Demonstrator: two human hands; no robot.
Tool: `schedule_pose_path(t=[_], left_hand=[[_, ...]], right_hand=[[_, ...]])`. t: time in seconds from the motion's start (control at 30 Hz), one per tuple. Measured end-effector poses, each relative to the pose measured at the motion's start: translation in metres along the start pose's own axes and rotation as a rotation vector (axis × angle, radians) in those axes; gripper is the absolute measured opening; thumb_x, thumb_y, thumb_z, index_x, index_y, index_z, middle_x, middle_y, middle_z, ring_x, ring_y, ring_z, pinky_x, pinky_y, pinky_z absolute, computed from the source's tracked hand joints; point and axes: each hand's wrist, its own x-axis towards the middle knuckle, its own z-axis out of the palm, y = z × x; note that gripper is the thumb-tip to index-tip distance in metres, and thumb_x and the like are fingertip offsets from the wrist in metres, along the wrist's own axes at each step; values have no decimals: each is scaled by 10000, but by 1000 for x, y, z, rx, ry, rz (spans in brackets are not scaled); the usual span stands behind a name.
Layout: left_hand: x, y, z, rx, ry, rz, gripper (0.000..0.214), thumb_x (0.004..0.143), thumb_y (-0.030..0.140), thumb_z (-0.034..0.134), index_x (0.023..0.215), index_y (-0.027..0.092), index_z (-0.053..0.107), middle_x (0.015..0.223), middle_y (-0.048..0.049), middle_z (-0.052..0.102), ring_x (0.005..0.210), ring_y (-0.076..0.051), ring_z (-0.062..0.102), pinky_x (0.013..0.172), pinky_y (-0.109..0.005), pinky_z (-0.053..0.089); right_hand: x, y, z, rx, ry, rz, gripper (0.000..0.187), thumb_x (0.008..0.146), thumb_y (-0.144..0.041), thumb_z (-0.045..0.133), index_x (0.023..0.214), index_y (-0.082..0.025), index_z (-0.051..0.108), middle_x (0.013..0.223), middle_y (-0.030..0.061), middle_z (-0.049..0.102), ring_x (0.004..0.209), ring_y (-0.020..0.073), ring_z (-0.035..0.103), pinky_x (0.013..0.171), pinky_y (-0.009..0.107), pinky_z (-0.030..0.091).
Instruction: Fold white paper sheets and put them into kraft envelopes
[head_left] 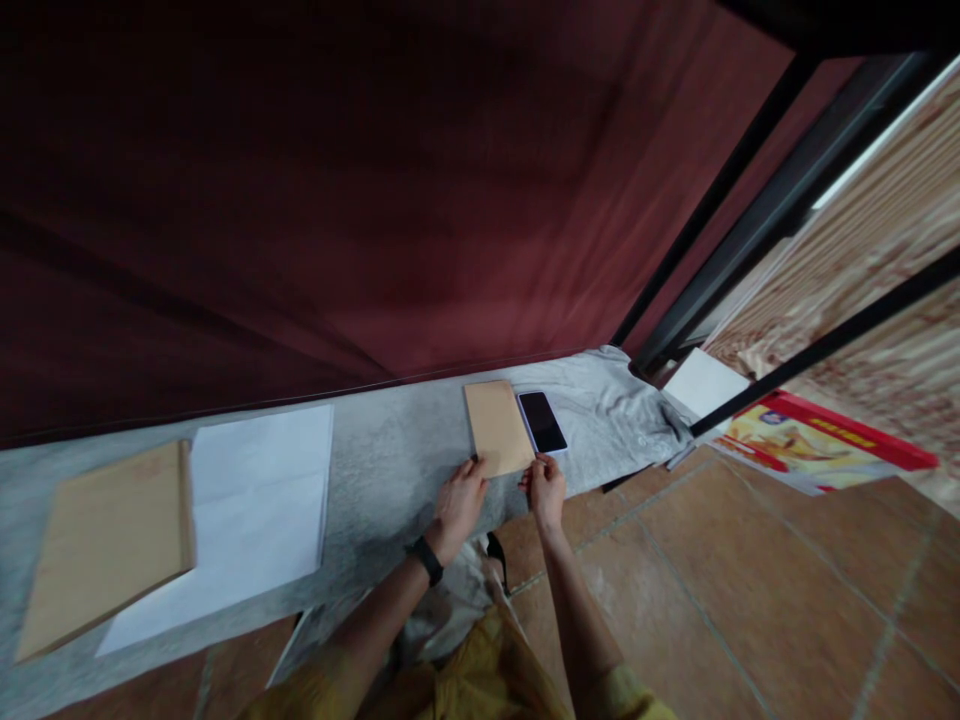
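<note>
A small rectangular piece of tan kraft paper (499, 428), flat like an envelope or a folded sheet, lies on the grey cloth-covered bench. My left hand (459, 503) is closed at its lower left corner, thumb and fingers against the edge. At the lower right corner, my right hand (545, 488) has its fingers pinched together on the paper's edge. A dark-screened phone (542, 422) with a pale rim lies just right of the paper, directly beyond my right hand. The fingertips are small and partly hidden.
To the left, white paper sheets (262, 500) lie partly under a stack of larger tan paper (112, 540). A dark red curtain (375, 250) hangs behind the narrow bench (390, 450). Black metal bars (720, 200), a white box (705, 383) and a red-yellow printed box (817, 440) stand at right.
</note>
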Motion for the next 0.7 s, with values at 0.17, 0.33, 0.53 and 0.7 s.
schedule_pose_path(t=[0.17,0.33,0.53,0.7], left_hand=[[-36,-21,-7,-63,63,34,357,997,234,458,1317,227,615,1297,-81,667,1170,-200,639,1020,-325,512],[-100,-78,-15,13,257,-30,339,979,270,467,1260,233,654,1357,-108,637,1269,-267,581,1118,-457,459],[-170,-148,-45,83,497,-178,391,987,348,443,1347,256,564,1441,-128,551,1365,-297,491,1129,-499,432],[-198,-177,-79,232,580,-368,467,998,412,431,1426,232,482,1541,-168,443,1487,-339,322,1186,-562,305]], right_hand=[[-8,4,-3,87,-6,-38,411,840,-525,569,1094,-203,548,700,-47,613,568,133,606,561,258,554],[-24,14,-8,108,-31,-122,425,841,-559,599,1083,-213,555,816,-12,634,667,133,610,631,256,541],[-51,17,1,-9,-51,-262,324,858,-477,573,1016,-200,629,951,49,661,843,173,625,795,313,524],[-89,18,51,-22,-291,-236,305,840,-411,563,1033,-198,666,1018,87,693,877,209,639,796,354,545]])
